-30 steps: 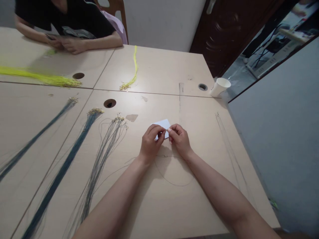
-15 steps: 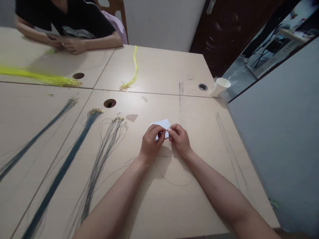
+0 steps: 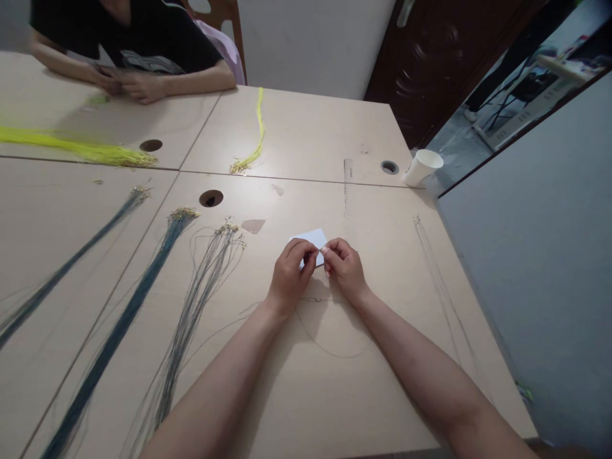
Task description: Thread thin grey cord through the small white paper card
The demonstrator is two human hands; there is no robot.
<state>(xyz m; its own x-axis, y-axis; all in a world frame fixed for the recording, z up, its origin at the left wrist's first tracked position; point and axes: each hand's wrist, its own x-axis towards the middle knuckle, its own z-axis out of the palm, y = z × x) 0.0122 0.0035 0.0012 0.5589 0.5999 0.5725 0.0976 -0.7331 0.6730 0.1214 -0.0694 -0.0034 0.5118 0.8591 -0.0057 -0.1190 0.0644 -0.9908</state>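
Nothing has shifted; my left hand [image 3: 291,271] and right hand [image 3: 345,266] stay pinched on the thin cord [image 3: 335,349] over the white card [image 3: 313,240]. I'd keep fingertips close, tension light.

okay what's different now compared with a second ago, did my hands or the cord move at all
Almost nothing. Your left hand and right hand are pinched together over the white card just as before, the thin cord looping below them unchanged. Only the co-worker's hands across the table shifted slightly. The cord bundles and cup stayed put.
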